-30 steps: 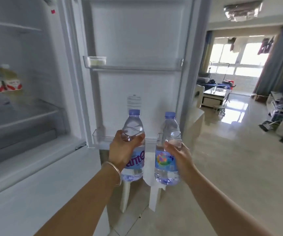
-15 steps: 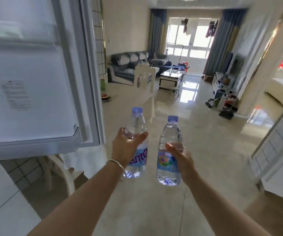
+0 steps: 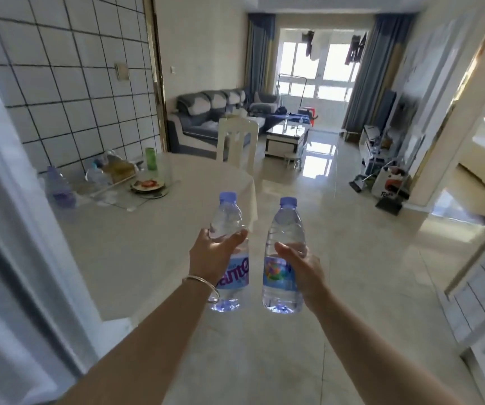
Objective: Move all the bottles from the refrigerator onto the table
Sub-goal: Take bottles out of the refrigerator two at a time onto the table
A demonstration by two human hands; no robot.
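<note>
Head | left hand (image 3: 212,255) grips left bottle (image 3: 229,252) | right hand (image 3: 302,267) grips right bottle (image 3: 283,258)

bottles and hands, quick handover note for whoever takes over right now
Left hand grips a water bottle with a purple label, upright, in the air.
Right hand grips a second water bottle with a colourful label, upright, also in the air.
The table lies ahead on the left, with a plate, a green cup and other bottles near its far edge.
Done: both bottles are out of the refrigerator.
Left: set both on the table, then check the refrigerator, out of view, for more.
</note>
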